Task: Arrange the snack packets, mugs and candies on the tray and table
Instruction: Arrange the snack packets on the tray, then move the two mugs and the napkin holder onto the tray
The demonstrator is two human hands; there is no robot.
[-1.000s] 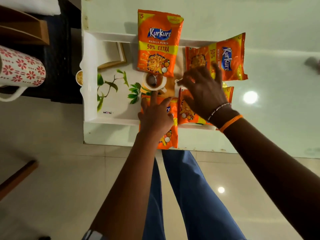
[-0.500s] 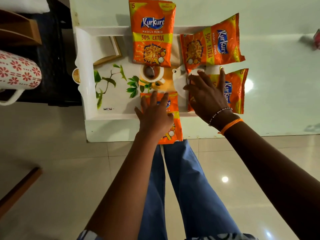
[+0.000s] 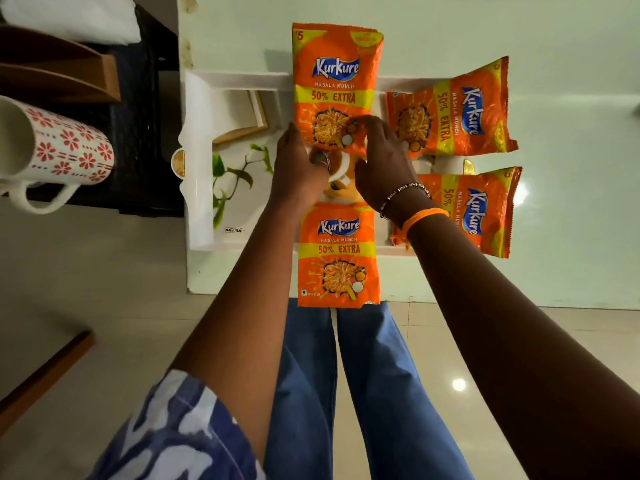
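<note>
Orange everywhere: four snack packets ring the white tray (image 3: 199, 188) on the pale green surface (image 3: 571, 46). The far packet (image 3: 337, 88) lies upright across the tray's far rim, the near packet (image 3: 337, 252) hangs over the near rim toward the surface's edge, and on the right side two more lie sideways, the upper right packet (image 3: 453, 123) and the lower right packet (image 3: 474, 211), both spilling off the tray's right end.

Both hands are in at the middle now. The left hand (image 3: 299, 169) curls down over a small cup (image 3: 337, 173) sitting between the far and near packets; whether the fingers actually grip it, I cannot tell, since the hand covers most of it. The right hand (image 3: 382, 164) lies half spread, fingertips pressed on the bottom edge of the far packet, not closed around anything I can make out.

By my reading, this is the fine-tuning step: squaring the far packet against the cup so the centre looks neat. The next move probably calls for a light nudge rather than a lift (that cup looks easy to knock over), one hand steadying the cup.

A flowered mug (image 3: 65, 150) waits well apart at the left, off the surface altogether. Candies, if any are there, I cannot pick out.
</note>
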